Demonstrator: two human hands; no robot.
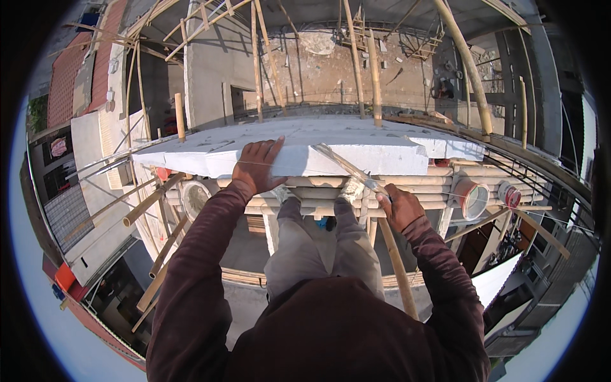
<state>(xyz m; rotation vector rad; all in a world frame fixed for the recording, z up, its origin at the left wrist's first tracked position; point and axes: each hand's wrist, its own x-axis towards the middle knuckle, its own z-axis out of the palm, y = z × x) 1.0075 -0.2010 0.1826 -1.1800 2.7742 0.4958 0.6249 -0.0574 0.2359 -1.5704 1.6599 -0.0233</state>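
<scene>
A row of white lightweight blocks (356, 159) forms the top of a wall in front of me. My left hand (258, 163) lies on the near edge of the blocks, its fingers stretched over the top. My right hand (402, 207) is closed round the near end of a long, narrow, worn tool (344, 160). The tool slants away to the left, and its far end overlaps the block's near face and upper edge. I cannot make out its exact kind. At the right, a lower white block (449, 148) sits beside the taller ones.
My feet stand on a bamboo pole platform (312, 192). Buckets (472, 198) hang or stand along it: one left, two right. Upright bamboo poles (375, 86) rise beyond the wall. Far below lies a rubble-strewn floor (331, 73). A bamboo pole (398, 274) slants beneath my right hand.
</scene>
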